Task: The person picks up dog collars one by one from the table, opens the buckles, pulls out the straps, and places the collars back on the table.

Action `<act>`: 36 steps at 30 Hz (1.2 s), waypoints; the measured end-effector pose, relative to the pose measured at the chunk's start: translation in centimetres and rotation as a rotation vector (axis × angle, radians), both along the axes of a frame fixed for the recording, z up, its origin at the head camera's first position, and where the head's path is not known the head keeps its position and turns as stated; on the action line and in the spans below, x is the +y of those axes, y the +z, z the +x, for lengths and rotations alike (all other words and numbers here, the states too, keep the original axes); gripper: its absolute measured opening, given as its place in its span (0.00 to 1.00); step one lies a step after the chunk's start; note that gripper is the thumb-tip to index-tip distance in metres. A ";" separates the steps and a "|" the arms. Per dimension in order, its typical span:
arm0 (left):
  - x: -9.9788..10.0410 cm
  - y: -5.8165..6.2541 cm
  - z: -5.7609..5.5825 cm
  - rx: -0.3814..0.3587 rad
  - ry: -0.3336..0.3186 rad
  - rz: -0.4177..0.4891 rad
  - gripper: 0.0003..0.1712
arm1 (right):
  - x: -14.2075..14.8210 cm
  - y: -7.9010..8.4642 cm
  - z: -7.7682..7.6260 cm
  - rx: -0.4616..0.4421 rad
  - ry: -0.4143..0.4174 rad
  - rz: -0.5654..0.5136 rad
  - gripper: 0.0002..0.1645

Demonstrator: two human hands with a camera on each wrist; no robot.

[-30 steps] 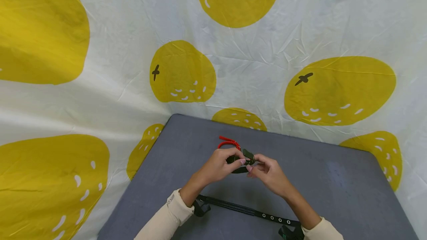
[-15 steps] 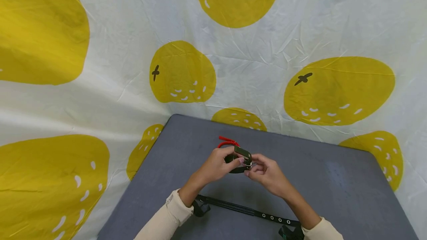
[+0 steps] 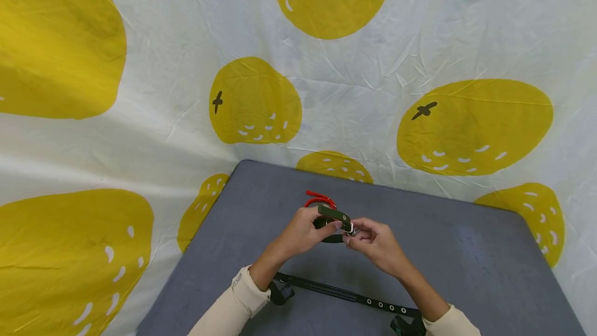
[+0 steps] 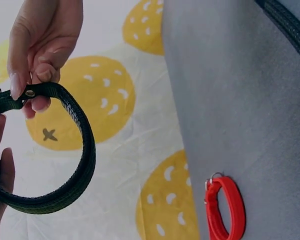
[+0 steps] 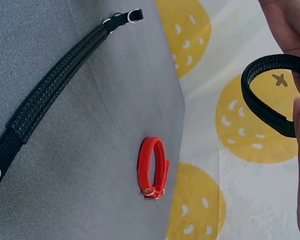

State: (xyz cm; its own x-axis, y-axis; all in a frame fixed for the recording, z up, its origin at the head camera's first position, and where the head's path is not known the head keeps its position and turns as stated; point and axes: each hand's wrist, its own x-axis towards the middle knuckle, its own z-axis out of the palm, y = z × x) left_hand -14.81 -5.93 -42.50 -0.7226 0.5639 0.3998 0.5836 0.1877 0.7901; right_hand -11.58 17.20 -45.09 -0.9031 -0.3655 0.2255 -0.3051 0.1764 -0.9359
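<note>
A dark green buckled collar (image 3: 335, 213) is held up above the table between both hands, bent into a loop. My left hand (image 3: 303, 229) grips its left side, thumb on the near face. At the metal buckle (image 3: 351, 229), my right hand (image 3: 375, 242) pinches the band with thumb and fingertips. In the left wrist view the loop of the collar (image 4: 87, 155) hangs round, and a metal eyelet (image 4: 30, 93) shows beside the pinching thumb. The right wrist view has the collar (image 5: 262, 112) partly cut off at the frame's edge. Fingers hide part of the buckle.
A red collar (image 5: 146, 165) lies on the grey table (image 3: 466, 263) behind the hands. Nearer the body, a long black strap with eyelets (image 3: 326, 289) lies across the table under the forearms. A white curtain with yellow fruit print (image 3: 350, 82) borders the table.
The green collar's strap end, upright near the right hand earlier, has swung left and now lies flatter towards the left hand. The buckle shows more plainly. Both hands stay nearly in place.
</note>
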 end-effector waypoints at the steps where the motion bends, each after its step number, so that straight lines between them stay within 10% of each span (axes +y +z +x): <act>1: 0.0 0.0 0.0 0.000 -0.002 0.001 0.11 | 0.0 0.0 0.0 -0.002 -0.004 0.004 0.17; 22: 0.1 0.5 -0.1 -0.119 -0.022 0.054 0.06 | 0.7 0.4 0.3 0.011 0.077 0.001 0.10; 36: 0.0 0.7 -0.3 -0.068 -0.030 0.075 0.03 | 1.0 0.1 0.4 0.046 0.079 0.011 0.05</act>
